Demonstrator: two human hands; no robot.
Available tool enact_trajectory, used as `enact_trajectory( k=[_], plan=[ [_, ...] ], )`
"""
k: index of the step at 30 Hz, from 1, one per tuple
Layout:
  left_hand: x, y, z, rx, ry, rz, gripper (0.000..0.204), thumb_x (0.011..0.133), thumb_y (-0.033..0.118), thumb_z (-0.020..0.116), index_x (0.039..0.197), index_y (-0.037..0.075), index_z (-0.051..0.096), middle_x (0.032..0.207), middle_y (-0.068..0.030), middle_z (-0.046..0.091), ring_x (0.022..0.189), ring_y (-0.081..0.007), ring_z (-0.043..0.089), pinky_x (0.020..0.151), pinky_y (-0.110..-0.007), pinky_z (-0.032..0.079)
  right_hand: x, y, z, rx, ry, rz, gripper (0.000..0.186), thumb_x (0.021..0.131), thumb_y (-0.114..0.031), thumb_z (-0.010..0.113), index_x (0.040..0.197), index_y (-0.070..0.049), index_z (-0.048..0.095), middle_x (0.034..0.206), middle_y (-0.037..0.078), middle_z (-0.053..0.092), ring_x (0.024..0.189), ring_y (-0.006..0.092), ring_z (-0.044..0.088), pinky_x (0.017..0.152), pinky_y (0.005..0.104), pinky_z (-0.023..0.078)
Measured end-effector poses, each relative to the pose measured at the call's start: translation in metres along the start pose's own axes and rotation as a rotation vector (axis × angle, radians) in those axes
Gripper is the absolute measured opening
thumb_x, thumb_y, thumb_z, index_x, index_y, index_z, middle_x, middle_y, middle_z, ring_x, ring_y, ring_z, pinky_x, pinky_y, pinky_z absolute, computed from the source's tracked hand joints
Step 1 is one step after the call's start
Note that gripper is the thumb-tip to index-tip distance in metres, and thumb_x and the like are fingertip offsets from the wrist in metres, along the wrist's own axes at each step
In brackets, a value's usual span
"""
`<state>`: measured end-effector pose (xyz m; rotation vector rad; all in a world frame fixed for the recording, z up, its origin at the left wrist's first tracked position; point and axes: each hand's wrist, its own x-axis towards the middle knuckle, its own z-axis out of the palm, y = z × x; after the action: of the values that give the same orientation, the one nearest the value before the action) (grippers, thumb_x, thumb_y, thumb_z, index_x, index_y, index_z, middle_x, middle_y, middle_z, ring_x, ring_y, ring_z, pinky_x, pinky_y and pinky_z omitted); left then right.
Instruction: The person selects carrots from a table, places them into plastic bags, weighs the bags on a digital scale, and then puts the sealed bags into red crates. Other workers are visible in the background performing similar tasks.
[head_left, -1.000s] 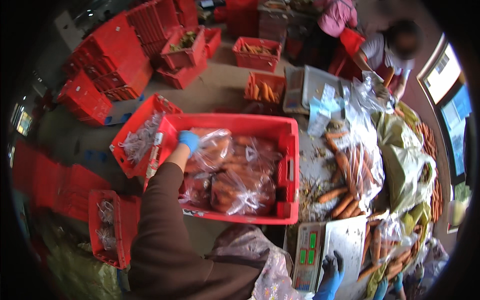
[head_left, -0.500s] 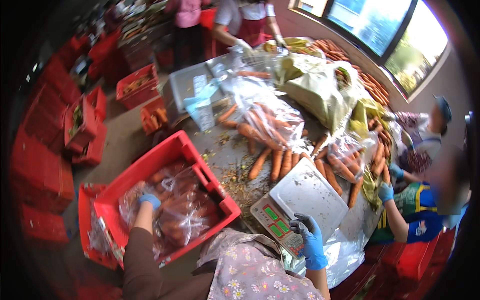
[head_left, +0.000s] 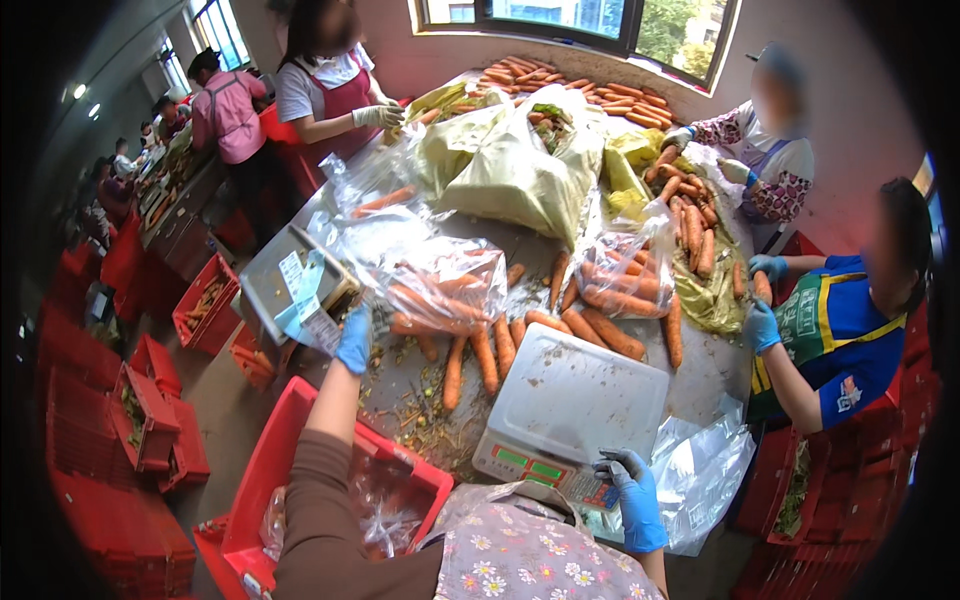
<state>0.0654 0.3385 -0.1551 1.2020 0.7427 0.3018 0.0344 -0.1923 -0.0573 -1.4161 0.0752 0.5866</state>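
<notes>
My left hand, in a blue glove, reaches out over the table's left side, fingers stretched forward. It is next to a clear plastic bag of carrots; whether the fingertips touch the plastic I cannot tell. Over the keypad edge of a digital weighing scale is my right hand, also gloved in blue, with dark-stained, loosely bent fingers apart and nothing visible in them. The scale's metal plate bears only bits of dirt. Under my left forearm stands a red crate with bagged carrots, partly hidden by my sleeve.
Loose carrots lie beyond the scale, near another carrot bag and a large pale sack. Flat plastic bags lie at right. A co-worker in blue handles a carrot; others stand across the table. Red crates stack at left.
My left hand has left the bagged carrots in the red crate and moved forward to the bag on the table. My right hand stays by the scale. The view has tilted up.
</notes>
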Motion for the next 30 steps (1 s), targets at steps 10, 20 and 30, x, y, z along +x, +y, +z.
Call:
enact_trajectory(
  k=[10,20,30],
  plan=[
    [0.061,0.071,0.185,-0.591,-0.318,0.091,0.007,0.082,0.002,0.056,0.084,0.008,0.059,0.079,-0.0025,0.060,0.066,-0.0129,0.058,0.063,-0.024,0.050,0.051,-0.018,-0.001,-0.086,0.068,-0.016,0.023,0.091,-0.014,0.050,0.108,0.001,0.056,0.095,0.011,0.063,0.082,0.0155,0.060,0.076,0.0258,0.047],
    [-0.155,-0.009,0.216,-0.042,-0.246,0.312,0.024,0.081,-0.004,0.046,0.103,0.002,0.053,0.086,-0.0007,0.054,0.076,-0.0088,0.052,0.068,-0.022,0.043,0.184,-0.050,0.131,-0.352,-0.286,-0.189,0.035,0.087,-0.020,0.059,0.114,0.001,0.052,0.097,0.008,0.059,0.085,0.0127,0.057,0.077,0.0264,0.045],
    [-0.070,0.061,0.166,0.959,0.216,0.832,0.039,0.072,0.006,0.061,0.111,0.005,0.056,0.113,-0.0177,0.054,0.103,-0.0323,0.052,0.087,-0.039,0.044,0.196,-0.013,0.159,-0.023,-0.456,-0.081,0.015,0.092,-0.014,0.051,0.094,0.000,0.057,0.083,0.000,0.059,0.077,0.0060,0.051,0.069,0.0218,0.043]
  ],
)
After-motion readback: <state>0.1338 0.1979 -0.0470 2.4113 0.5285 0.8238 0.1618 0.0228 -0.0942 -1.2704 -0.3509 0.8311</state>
